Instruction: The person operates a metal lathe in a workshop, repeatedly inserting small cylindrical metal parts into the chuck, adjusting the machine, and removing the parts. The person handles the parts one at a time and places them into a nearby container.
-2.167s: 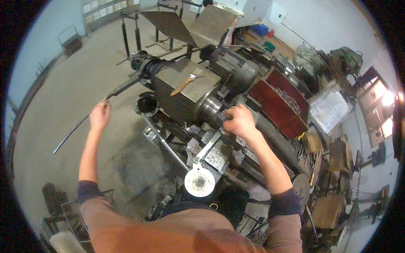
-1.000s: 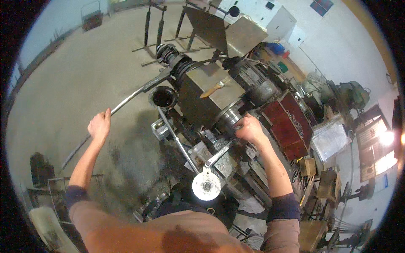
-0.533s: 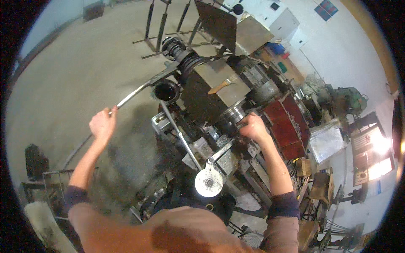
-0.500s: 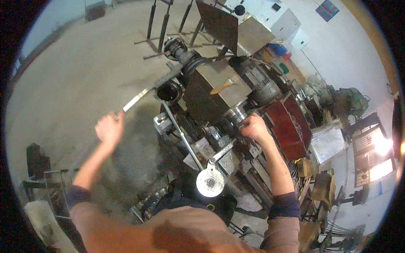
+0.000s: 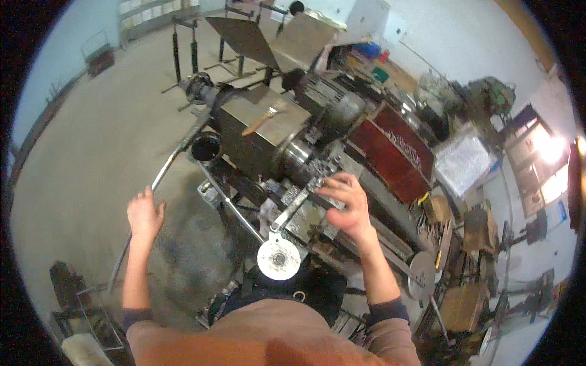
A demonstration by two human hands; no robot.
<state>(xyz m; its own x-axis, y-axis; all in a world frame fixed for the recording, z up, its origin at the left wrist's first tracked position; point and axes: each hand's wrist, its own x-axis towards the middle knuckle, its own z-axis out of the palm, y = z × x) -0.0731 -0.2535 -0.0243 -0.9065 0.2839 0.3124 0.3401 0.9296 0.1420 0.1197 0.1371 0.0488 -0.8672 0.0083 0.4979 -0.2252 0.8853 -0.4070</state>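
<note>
My left hand (image 5: 145, 213) is closed around a long metal lever (image 5: 166, 168) that slopes up to the machine's far left end. My right hand (image 5: 348, 210) is open, fingers spread, palm over the metal-chip-covered slide (image 5: 299, 204) of a lathe-like machine. Its fingertips lie close to the bright round spindle end (image 5: 298, 152); whether they touch metal there I cannot tell. A pale round disc (image 5: 279, 259) on a short arm stands between my hands, near my body. On the machine's box-shaped housing (image 5: 235, 131) lies a wooden-handled brush (image 5: 262, 121).
Behind the spindle sits a ribbed motor (image 5: 329, 100). A dark red tray (image 5: 390, 152) with metal chips stands right of it, beside a silvery wrapped package (image 5: 461, 161). A thin rod (image 5: 227, 201) slants towards the disc. A round plate (image 5: 421, 274) is at lower right.
My right hand has drawn back from the spindle end, and its fingers have opened. The left hand has moved down and left with the lever. The whole view has shifted.
</note>
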